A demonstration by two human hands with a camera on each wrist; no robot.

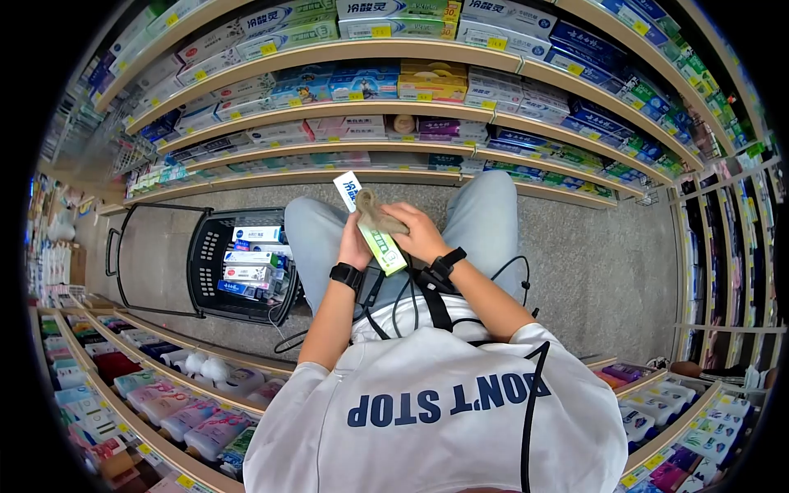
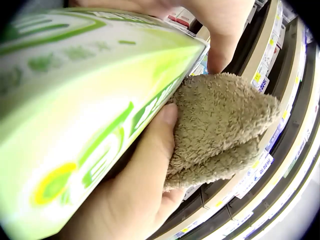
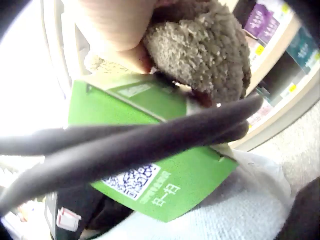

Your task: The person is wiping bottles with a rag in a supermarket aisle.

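A long white and green toothpaste box (image 1: 383, 251) lies slantwise over the lap, gripped by my left hand (image 1: 353, 246) along its side. In the left wrist view the left thumb (image 2: 155, 145) presses near the box edge. My right hand (image 1: 422, 234) holds a fuzzy grey-brown cloth (image 1: 377, 217) folded over the middle of the box. The cloth (image 2: 220, 125) bulges out beside the box in the left wrist view. In the right wrist view, the green end flap (image 3: 165, 190) with a QR code faces the camera, partly behind dark cables (image 3: 150, 140).
On the floor at left stands a black basket (image 1: 200, 261) with several toothpaste boxes (image 1: 249, 258) inside and its handle (image 1: 115, 263) folded outward. Stocked shelves (image 1: 329, 111) curve across the front. More shelves with bottles (image 1: 197, 419) lie behind. Cables run over the lap.
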